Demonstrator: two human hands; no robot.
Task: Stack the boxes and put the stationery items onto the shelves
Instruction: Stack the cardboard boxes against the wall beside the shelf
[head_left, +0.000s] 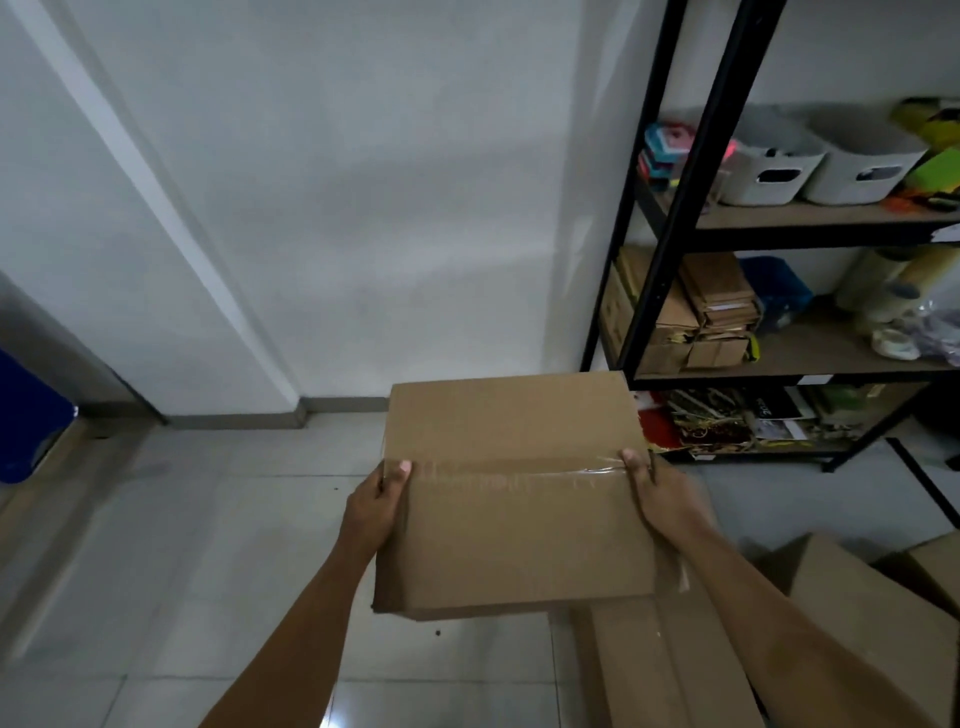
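Head view: both hands (511, 493) around taped box (511, 525)

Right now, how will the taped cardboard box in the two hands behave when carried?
Cardboard box probably stiff: faces stay flat, tape closes the top. Likely not heavy: left hand and right hand hold it by the sides only. Smooth tape may be slippery.

Plain brown box (514, 493); black shelf frame (691, 197); white bins (826, 166); blue bin (31, 421); pale grey floor tiles (208, 571).

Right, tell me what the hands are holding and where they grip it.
Both hold one taped cardboard box: the left hand grips its left side, the right hand its right side, thumbs on top.
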